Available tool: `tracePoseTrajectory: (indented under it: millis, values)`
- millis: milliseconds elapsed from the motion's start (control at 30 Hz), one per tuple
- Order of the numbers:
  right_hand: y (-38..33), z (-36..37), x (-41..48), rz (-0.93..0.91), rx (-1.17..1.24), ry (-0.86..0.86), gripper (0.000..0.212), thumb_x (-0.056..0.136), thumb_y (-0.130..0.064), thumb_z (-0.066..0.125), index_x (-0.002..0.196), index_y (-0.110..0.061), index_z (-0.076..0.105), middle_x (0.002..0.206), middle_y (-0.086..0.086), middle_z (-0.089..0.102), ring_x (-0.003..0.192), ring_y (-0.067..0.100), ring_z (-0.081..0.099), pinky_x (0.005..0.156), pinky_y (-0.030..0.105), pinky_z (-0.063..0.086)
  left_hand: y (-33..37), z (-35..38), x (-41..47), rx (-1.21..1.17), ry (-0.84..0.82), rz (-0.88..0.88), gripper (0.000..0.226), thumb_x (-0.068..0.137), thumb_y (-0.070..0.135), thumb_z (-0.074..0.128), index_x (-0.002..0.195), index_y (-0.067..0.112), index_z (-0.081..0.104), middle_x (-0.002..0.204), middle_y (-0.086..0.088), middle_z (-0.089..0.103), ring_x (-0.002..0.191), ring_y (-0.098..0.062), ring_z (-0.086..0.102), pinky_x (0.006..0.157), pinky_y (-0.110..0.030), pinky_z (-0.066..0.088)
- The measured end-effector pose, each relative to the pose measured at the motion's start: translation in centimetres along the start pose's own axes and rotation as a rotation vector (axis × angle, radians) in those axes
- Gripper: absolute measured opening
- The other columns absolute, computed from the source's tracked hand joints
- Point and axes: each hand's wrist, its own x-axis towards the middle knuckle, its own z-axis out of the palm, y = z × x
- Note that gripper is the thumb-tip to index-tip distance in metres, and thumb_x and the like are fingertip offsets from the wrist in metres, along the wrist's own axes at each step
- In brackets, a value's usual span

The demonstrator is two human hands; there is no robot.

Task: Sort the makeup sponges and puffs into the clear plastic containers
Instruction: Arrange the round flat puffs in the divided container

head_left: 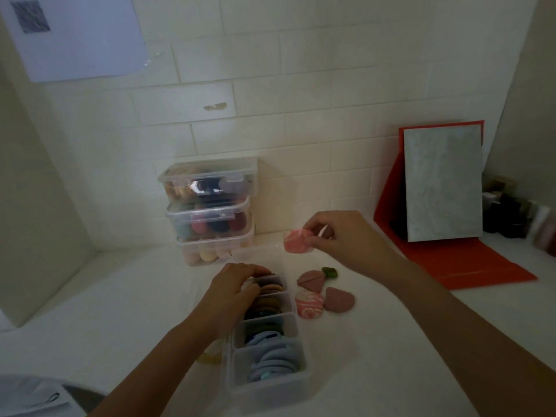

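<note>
Head view: nearest the camera, a long clear divided container [267, 377] lies on the white counter [376, 341], running away from the viewer. Its near compartments hold flat round puffs [270, 361] in pale blue, stacked on edge; farther compartments hold darker green and tan ones.

The left hand [233, 291] rests over the far end of that container, its fingers [255, 270] curled down onto the tan puffs there — pressed close together, touching the stack rather than lifting anything clear of it.

Just to the right of the container, loose pieces lie on the counter: a pink-and-white swirled sponge [309, 303], a dusty pink wedge puff [339, 299] touching it, another dusty pink piece [310, 279] beyond, and a small green item [330, 272] at the far side of the group.

Above these, the right hand [346, 239] is raised off the counter, its fingers [316, 236] pinching a second pink swirled sponge [298, 241] — held in the air, near the far end of the divided container.

Farther back, three clear lidded containers [210, 210] stand stacked against the tiled wall [301, 100], filled with sponges of mixed colours. To the right, an orange folding stand [457, 260] props up a grey panel [442, 182]. A sheet of paper [78, 34] is stuck on the wall at upper left.
</note>
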Motion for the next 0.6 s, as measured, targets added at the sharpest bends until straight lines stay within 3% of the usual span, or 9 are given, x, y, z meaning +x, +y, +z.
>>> tracePoseTrajectory:
  millis: [100, 167, 233, 367, 467, 600]
  values:
    - [-1.0, 2.1, 1.2, -0.073, -0.026, -0.033, 0.013, 0.087, -0.022, 0.065, 0.098, -0.022, 0.071, 0.087, -0.011, 0.066, 0.067, 0.000, 0.055, 0.064, 0.007, 0.043, 0.2, -0.1, 0.2, 0.014, 0.007, 0.023, 0.023, 0.090, 0.027, 0.044, 0.099, 0.043, 0.057, 0.105, 0.020, 0.057, 0.102, -0.001, 0.051, 0.092, -0.025, 0.042]
    - [-1.6, 3.0, 1.9, -0.099, -0.059, -0.069, 0.015, 0.089, -0.024, 0.062, 0.101, -0.020, 0.070, 0.094, -0.005, 0.067, 0.073, 0.005, 0.055, 0.073, 0.017, 0.045, 0.2, -0.1, 0.1, 0.027, 0.012, 0.037, 0.026, 0.093, 0.020, 0.045, 0.100, 0.042, 0.056, 0.105, 0.020, 0.055, 0.102, 0.001, 0.049, 0.086, -0.015, 0.037]
    - [-2.1, 3.8, 2.4, -0.112, -0.085, -0.101, 0.017, 0.090, -0.024, 0.060, 0.102, -0.017, 0.069, 0.097, -0.002, 0.067, 0.078, 0.007, 0.055, 0.077, 0.022, 0.046, 0.1, -0.1, 0.2, 0.025, 0.015, 0.027, 0.026, 0.094, 0.019, 0.044, 0.104, 0.039, 0.058, 0.108, 0.018, 0.056, 0.103, -0.001, 0.049, 0.086, -0.015, 0.036]
    - [-2.3, 4.9, 2.8, -0.089, -0.126, -0.223, 0.018, 0.090, -0.020, 0.059, 0.101, -0.013, 0.071, 0.096, 0.003, 0.069, 0.081, 0.014, 0.061, 0.072, 0.022, 0.046, 0.3, -0.1, -0.1, -0.027, 0.046, 0.038, 0.026, 0.090, 0.027, 0.041, 0.095, 0.047, 0.056, 0.102, 0.022, 0.056, 0.102, -0.001, 0.050, 0.090, -0.018, 0.038]
    - [-2.5, 5.6, 3.0, -0.091, -0.171, -0.285, 0.018, 0.089, -0.018, 0.058, 0.099, -0.012, 0.071, 0.093, 0.005, 0.069, 0.080, 0.017, 0.062, 0.070, 0.023, 0.046, 0.7, -0.2, -0.3, -0.052, 0.066, 0.059, 0.040, 0.093, 0.014, 0.043, 0.087, 0.053, 0.051, 0.093, 0.031, 0.049, 0.094, 0.007, 0.049, 0.082, -0.008, 0.034]
    - [-2.4, 5.5, 2.8, -0.081, -0.151, -0.304, 0.015, 0.091, -0.019, 0.055, 0.098, -0.014, 0.068, 0.093, 0.002, 0.067, 0.081, 0.016, 0.059, 0.071, 0.024, 0.045, 0.6, -0.1, -0.4, -0.015, 0.086, 0.072, 0.044, 0.092, 0.010, 0.045, 0.088, 0.053, 0.051, 0.094, 0.028, 0.051, 0.095, 0.008, 0.047, 0.080, -0.006, 0.031]
